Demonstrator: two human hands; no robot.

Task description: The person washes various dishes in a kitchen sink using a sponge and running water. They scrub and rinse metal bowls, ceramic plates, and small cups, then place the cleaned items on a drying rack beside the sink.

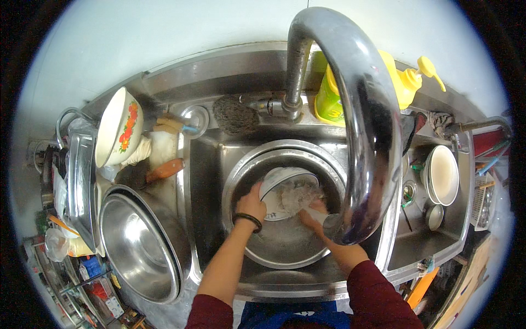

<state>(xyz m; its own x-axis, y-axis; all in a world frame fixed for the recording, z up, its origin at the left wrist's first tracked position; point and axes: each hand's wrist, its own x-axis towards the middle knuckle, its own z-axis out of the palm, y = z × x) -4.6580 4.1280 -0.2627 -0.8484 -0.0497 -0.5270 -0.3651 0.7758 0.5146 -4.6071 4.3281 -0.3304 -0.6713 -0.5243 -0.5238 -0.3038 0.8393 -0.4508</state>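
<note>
My left hand (251, 208), with a dark bracelet at the wrist, grips the left rim of a white bowl (276, 181) that is tilted under running water. Beneath it, another white dish (274, 213) shows in part. My right hand (314, 214) is at the bowl's lower right, behind the stream; splashing water blurs its fingers, and I cannot tell whether it holds anything. Both hands are inside a round stainless steel basin (287, 255) holding water, set in the middle sink. A large curved chrome faucet (370, 123) arches over the basin's right side.
Steel basins (135, 242) and a flowered enamel bowl (119, 127) stand at left, near a wooden-handled tool (165, 170). A yellow pump bottle (407, 86) and green container (331, 100) stand behind the faucet. Bowls (444, 174) sit in the right sink.
</note>
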